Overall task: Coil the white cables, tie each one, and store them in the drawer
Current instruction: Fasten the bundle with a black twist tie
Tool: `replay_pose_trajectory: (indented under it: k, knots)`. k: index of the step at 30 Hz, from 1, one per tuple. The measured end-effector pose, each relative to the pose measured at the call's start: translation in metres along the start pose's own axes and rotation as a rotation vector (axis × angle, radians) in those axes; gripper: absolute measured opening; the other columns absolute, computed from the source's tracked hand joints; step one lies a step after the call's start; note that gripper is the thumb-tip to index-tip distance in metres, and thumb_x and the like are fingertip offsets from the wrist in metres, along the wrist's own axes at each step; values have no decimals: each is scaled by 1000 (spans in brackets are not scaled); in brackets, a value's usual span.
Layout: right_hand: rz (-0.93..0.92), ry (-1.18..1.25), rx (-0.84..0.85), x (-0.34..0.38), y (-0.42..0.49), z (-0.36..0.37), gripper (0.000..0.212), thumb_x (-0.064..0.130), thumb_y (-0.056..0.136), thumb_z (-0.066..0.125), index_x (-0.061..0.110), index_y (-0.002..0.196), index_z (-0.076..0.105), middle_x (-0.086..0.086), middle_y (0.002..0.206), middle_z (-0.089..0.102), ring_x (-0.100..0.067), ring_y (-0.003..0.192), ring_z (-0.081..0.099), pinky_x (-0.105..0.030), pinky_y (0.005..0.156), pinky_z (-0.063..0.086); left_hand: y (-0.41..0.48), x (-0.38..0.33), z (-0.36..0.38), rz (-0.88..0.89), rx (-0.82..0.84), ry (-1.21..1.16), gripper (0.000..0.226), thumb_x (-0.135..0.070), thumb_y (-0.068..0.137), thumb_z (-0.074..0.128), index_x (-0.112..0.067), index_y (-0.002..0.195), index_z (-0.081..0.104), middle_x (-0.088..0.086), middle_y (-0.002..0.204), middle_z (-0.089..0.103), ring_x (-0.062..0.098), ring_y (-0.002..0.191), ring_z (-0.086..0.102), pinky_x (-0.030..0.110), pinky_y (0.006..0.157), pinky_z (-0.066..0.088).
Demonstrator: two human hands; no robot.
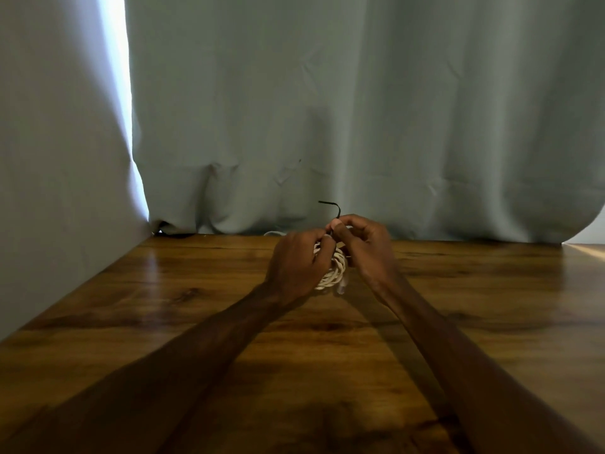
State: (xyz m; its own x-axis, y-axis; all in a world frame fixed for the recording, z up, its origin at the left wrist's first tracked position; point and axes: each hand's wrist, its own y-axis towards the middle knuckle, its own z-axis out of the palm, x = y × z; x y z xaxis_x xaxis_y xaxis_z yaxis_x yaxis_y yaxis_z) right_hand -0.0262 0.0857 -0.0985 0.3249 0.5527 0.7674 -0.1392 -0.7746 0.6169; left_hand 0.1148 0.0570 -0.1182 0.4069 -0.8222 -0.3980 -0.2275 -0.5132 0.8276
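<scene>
The fingers [343, 228] of the right hand [368, 242] were pinched on a black tie [338, 209], whose free end stuck up and bent toward 10 o'clock; the left hand [299, 262] had its fingers curled round the coiled white cable [334, 271], at the middle of the view over the worktop [196, 306] (whether it rested there, I could not tell). The step in hand looked like tying, the coiling seemingly done; the next move probably called for twisting the tie snug without letting the loops spring loose. How far the tie went round was hidden between the hands; a pale arc [273, 232] at 11 o'clock, by the curtain [360, 109], might have been another cable; no drawer showed.
</scene>
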Motion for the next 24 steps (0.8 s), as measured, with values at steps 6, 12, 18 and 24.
replay_pose_trajectory:
  k: [6, 12, 18, 24]
  knots:
    - [169, 70, 63, 7, -1, -4, 17, 12, 95, 65, 7, 100, 80, -13, 93, 79, -25, 87, 77, -35, 73, 62, -3, -11, -3, 133, -123, 248, 36, -33, 95, 41, -13, 77, 66, 2, 61, 62, 11, 50, 45, 23, 54, 30]
    - [551, 176, 161, 4, 5, -10, 34, 24, 77, 75, -6, 93, 74, -14, 81, 76, -31, 82, 70, -47, 83, 57, -2, -16, -8, 297, -126, 390, 28, -25, 93, 47, -8, 83, 66, 9, 62, 62, 23, 50, 54, 32, 47, 44]
    - [681, 346, 301, 7, -1, -18, 22, 10, 94, 55, -6, 101, 69, -20, 97, 71, -30, 92, 66, -44, 97, 53, -4, -22, -7, 355, -127, 372, 24, -22, 94, 50, -5, 86, 65, 10, 63, 61, 23, 51, 52, 31, 47, 42]
    - [889, 639, 345, 14, -15, -24, 30, 3, 97, 42, -15, 101, 65, -29, 89, 72, -34, 71, 75, -42, 60, 64, -8, -31, -1, 234, -54, 70, 24, -24, 100, 47, -18, 79, 57, -10, 66, 51, 8, 52, 47, 20, 52, 36]
